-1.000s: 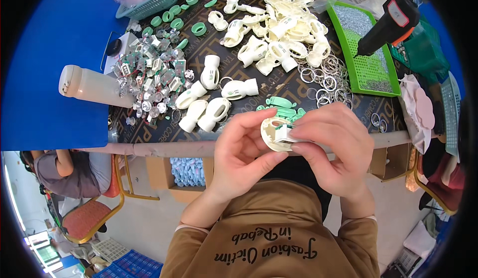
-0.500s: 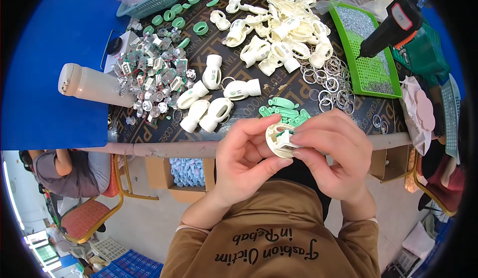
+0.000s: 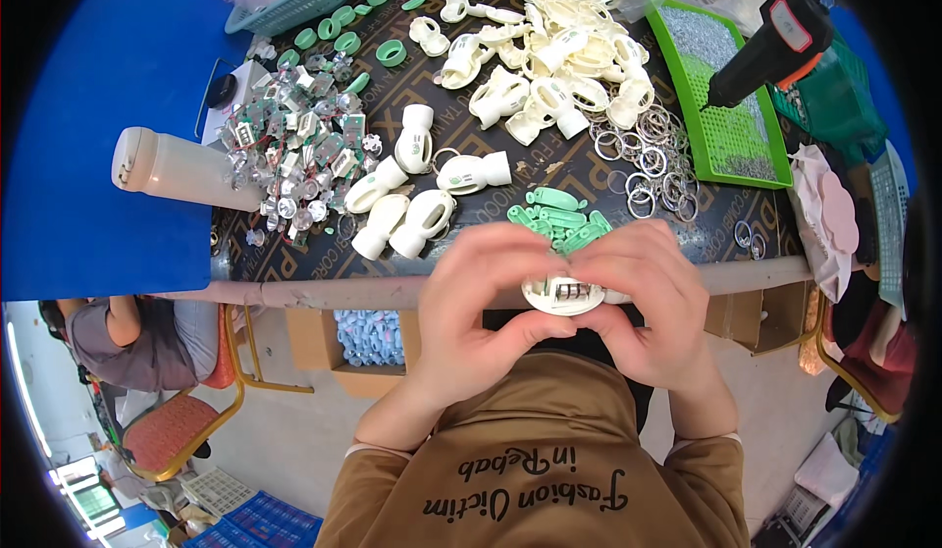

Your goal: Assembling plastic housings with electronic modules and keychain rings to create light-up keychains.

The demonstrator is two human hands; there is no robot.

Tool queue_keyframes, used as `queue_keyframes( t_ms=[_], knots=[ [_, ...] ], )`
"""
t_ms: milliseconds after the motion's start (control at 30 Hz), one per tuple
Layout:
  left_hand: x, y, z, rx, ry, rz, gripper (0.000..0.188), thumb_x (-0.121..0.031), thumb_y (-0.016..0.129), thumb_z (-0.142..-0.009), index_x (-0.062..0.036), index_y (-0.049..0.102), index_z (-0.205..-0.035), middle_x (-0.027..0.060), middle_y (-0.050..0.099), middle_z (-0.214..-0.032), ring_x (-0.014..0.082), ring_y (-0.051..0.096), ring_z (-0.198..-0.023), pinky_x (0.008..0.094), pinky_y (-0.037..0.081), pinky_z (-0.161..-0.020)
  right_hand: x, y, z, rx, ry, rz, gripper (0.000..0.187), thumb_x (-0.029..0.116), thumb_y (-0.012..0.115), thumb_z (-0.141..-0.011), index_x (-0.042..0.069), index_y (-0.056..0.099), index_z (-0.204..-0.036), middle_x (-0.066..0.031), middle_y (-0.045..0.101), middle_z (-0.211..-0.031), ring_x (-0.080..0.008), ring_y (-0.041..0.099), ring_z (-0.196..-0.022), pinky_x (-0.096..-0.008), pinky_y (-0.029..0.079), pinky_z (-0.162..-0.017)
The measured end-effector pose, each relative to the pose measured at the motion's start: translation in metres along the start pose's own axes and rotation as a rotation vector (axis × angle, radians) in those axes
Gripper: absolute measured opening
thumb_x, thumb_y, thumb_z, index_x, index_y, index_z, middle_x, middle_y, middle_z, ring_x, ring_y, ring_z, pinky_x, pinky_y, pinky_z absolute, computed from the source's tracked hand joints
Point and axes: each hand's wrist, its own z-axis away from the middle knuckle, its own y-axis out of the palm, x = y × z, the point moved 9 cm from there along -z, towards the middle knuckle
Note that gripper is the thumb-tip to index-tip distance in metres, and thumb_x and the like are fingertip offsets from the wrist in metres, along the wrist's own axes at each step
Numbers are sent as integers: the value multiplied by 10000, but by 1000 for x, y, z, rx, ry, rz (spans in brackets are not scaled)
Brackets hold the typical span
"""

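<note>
In front of my body, at the table's near edge, a small cream plastic casing half (image 3: 563,298) with an electronic module seated in it is pinched between both hands. My left hand (image 3: 476,303) grips its left side, with the thumb below and the fingers above. On the other side my right hand (image 3: 653,298) holds it the same way, fingers curled over the top. Just beyond my fingertips lies a small heap of mint-green plastic parts (image 3: 557,219). Several joined cream casings (image 3: 427,222), one with a metal ring, rest to the left of it.
Loose cream shells (image 3: 559,97) are piled at the centre back, beside metal rings (image 3: 653,170). A green tray (image 3: 692,77) of screws has a black electric screwdriver (image 3: 775,48) over it. Circuit modules (image 3: 304,156), a white bottle (image 3: 177,165) and green rings (image 3: 391,52) occupy the left.
The casing has tipped so its module side faces me more. My right fingers have moved in over its top edge, and both hands have come closer together.
</note>
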Motion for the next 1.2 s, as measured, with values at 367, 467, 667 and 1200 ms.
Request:
queue_keyframes(
  t_ms=[367, 467, 667, 1200],
  knots=[
    [11, 5, 13, 8, -20, 339, 460, -223, 771, -639, -15, 551, -985, 88, 570, -939, 192, 541, -823, 308, 449, -718, 12, -1, 0, 84, -119, 34, 216, 120, 679, -635, 69, 618, -836, -26, 613, -818, -199, 565, -734, -380, 424, -812],
    [46, 43, 32, 204, -658, 1048, 568, -368, 627, -796, -20, 396, -1182, 58, 494, -959, 144, 505, -820, 270, 442, -721, 17, 7, 5, 184, -208, -19, 233, 132, 686, -615, 92, 630, -838, -11, 592, -886, -194, 544, -822, -382, 424, -811],
    [42, 67, 61, 511, -905, 1147, 435, -394, 410, -923, -28, 414, -1157, 31, 495, -778, 50, 443, -564, 167, 326, -435, 9, 0, 9, 106, -210, -1, 278, 191, 723, -628, 130, 666, -893, -39, 526, -992, -261, 492, -930, -375, 418, -790],
    [40, 50, 37, 439, -802, 695, 285, -67, 472, -873, -36, 498, -1155, 7, 537, -826, 34, 481, -656, 157, 383, -545, -66, 72, -1, 654, 740, -853, 297, 258, 462, -921, 8, 608, -988, -33, 536, -870, -81, 490, -734, -229, 413, -653]
  ],
)
